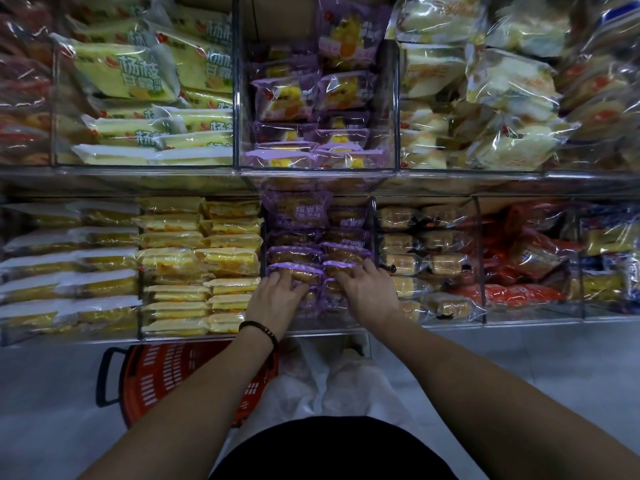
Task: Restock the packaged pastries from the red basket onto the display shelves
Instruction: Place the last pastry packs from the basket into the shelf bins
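Looking first at the grip, I saw the left hand [277,294] and the right hand [369,289] side by side, each with its fingers bent around purple packs [298,256] at the front of the middle compartment [374,233] of the lower shelf [450,324]. The packs were in two rows that reached from the back almost to the front edge, so I judged this compartment nearly filled and the hands only seating the last ones. The yellow packs [201,261] just beside it on the left were also stacked full. On the upper shelf [138,172] the purple section looked looser at the back. The red basket [162,379] stood on the floor under the shelf, near my left arm. I could not see what remained inside it, so how much was left I could not tell.
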{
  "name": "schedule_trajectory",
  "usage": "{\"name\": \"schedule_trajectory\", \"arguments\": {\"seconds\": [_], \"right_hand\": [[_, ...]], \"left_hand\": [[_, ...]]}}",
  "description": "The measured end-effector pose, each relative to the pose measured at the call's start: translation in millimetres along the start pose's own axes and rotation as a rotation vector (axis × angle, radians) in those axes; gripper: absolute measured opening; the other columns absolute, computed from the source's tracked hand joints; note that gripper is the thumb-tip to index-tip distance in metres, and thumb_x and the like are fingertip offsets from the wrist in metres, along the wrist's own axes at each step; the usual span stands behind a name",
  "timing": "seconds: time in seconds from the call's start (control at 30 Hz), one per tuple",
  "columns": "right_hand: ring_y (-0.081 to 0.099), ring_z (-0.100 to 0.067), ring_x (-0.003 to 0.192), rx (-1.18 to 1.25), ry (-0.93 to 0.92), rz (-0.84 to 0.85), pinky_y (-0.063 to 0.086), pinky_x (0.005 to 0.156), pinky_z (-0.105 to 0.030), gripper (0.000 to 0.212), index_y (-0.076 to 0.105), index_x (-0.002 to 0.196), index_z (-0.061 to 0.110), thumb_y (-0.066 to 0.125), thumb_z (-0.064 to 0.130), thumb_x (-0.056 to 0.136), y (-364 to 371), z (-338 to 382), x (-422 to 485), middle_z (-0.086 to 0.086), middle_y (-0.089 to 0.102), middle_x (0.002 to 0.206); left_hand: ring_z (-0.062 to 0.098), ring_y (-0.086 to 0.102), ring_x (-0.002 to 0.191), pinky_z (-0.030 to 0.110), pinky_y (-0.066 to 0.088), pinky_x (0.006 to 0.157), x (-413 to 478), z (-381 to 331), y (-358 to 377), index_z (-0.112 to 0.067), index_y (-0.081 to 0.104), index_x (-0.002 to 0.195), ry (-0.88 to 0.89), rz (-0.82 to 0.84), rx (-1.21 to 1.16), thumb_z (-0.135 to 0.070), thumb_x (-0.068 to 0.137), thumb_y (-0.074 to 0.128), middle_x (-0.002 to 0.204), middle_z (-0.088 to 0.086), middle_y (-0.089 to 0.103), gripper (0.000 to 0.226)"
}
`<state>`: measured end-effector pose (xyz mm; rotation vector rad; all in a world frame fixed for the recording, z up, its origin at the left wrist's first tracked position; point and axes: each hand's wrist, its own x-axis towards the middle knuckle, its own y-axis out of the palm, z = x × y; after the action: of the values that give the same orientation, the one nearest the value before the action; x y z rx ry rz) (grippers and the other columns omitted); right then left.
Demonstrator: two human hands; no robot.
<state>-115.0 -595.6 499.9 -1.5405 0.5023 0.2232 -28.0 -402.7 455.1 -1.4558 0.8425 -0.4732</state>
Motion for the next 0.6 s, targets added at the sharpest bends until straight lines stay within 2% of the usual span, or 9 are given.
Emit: {"name": "schedule_trajectory", "arguments": {"seconds": [0.1, 0.2, 0.23, 0.3, 0.37, 0.43, 0.6], "right_hand": [[0.060, -0.031, 0.113, 0.009, 0.042, 0.012, 0.055, 0.081, -0.041, 0.056, 0.065, 0.128, 0.023, 0.084, 0.030, 0.077, -5.3, 1.4, 2.0, -0.007, 0.073, 0.114], [0.058, -0.032, 0.122, 0.042, 0.042, 0.002, 0.055, 0.086, -0.042, 0.055, 0.057, 0.136, 0.021, 0.078, 0.029, 0.086, -8.7, 5.2, 4.0, -0.007, 0.067, 0.127], [0.061, -0.032, 0.120, 0.045, 0.044, -0.003, 0.054, 0.084, -0.042, 0.056, 0.054, 0.139, 0.021, 0.076, 0.027, 0.088, -7.5, 6.4, 5.5, -0.008, 0.065, 0.131], [0.069, -0.033, 0.105, 0.049, 0.053, 0.007, 0.052, 0.070, -0.038, 0.059, 0.046, 0.143, 0.022, 0.073, 0.021, 0.091, -4.6, 8.2, 9.8, -0.009, 0.059, 0.134], [0.073, -0.033, 0.090, 0.074, 0.063, 0.018, 0.045, 0.059, -0.035, 0.064, 0.041, 0.146, 0.022, 0.072, 0.015, 0.091, -0.6, 11.7, 12.7, -0.010, 0.054, 0.136], [0.073, -0.032, 0.085, 0.075, 0.079, 0.025, 0.043, 0.057, -0.035, 0.063, 0.040, 0.146, 0.020, 0.070, 0.012, 0.091, 2.2, 16.8, 13.2, -0.011, 0.052, 0.136], [0.073, -0.032, 0.086, 0.064, 0.108, -0.015, 0.041, 0.055, -0.037, 0.059, 0.038, 0.145, 0.014, 0.066, 0.005, 0.093, 6.5, 26.4, 7.5, -0.014, 0.048, 0.139]], "left_hand": [[0.030, 0.060, 0.084, 0.042, 0.051, 0.072, -1.3, -3.7, 1.7, -0.022, 0.075, 0.106, -0.016, -0.034, 0.033, -0.019, 0.082, 0.080, 0.092, 0.008, 0.069, 0.025], [0.030, 0.062, 0.083, 0.041, 0.049, 0.073, 2.2, -7.8, 3.6, -0.020, 0.071, 0.103, -0.049, -0.002, 0.063, -0.019, 0.082, 0.081, 0.091, 0.008, 0.071, 0.023], [0.031, 0.063, 0.082, 0.042, 0.048, 0.073, 5.0, -10.3, 3.4, -0.020, 0.070, 0.102, -0.060, 0.020, 0.066, -0.018, 0.081, 0.080, 0.092, 0.008, 0.071, 0.023], [0.033, 0.065, 0.083, 0.043, 0.048, 0.074, 12.2, -14.9, 0.9, -0.020, 0.070, 0.104, -0.082, 0.056, 0.079, -0.016, 0.083, 0.076, 0.094, 0.009, 0.072, 0.022], [0.033, 0.067, 0.091, 0.043, 0.048, 0.081, 17.0, -18.2, -1.8, -0.022, 0.068, 0.111, -0.093, 0.094, 0.092, -0.018, 0.089, 0.068, 0.102, 0.007, 0.073, 0.022], [0.033, 0.068, 0.098, 0.043, 0.047, 0.085, 19.0, -19.3, -2.3, -0.024, 0.065, 0.115, -0.102, 0.100, 0.089, -0.022, 0.094, 0.061, 0.108, 0.006, 0.073, 0.022], [0.032, 0.070, 0.090, 0.041, 0.051, 0.078, 20.2, -20.7, -2.6, -0.023, 0.066, 0.111, -0.107, 0.120, 0.068, -0.016, 0.088, 0.071, 0.101, 0.007, 0.073, 0.025]]}}
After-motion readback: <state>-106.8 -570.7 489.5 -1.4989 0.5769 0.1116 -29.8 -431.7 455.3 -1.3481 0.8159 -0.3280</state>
